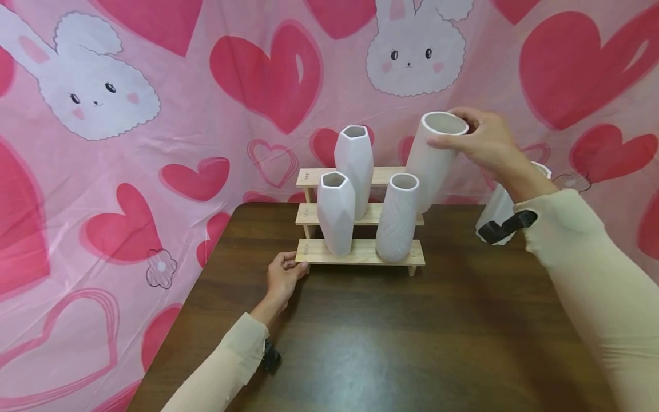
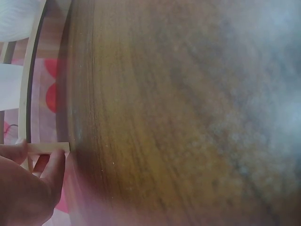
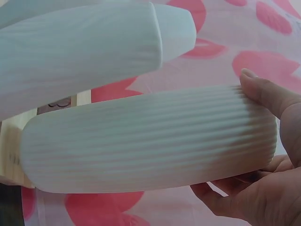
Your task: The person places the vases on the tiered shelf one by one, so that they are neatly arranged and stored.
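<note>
My right hand (image 1: 486,137) grips a white ribbed vase (image 1: 431,163) near its rim, thumb on one side and fingers on the other. The vase leans slightly, its base by the right end of the middle tier; whether it touches the tier I cannot tell. In the right wrist view, its vertical ribs (image 3: 150,141) show clearly. My left hand (image 1: 282,280) pinches the lower left end of a three-tier wooden stand (image 1: 369,252), at a leg (image 2: 49,148). A faceted white vase (image 1: 337,214) and a leaf-textured vase (image 1: 397,220) stand on the bottom tier. A second faceted vase (image 1: 355,171) stands on the middle tier.
Another white vase (image 1: 498,206) stands on the dark wooden table (image 1: 360,337) at the right, partly hidden by my right wrist. Behind the table hangs a pink cloth (image 1: 226,103) with hearts and rabbits.
</note>
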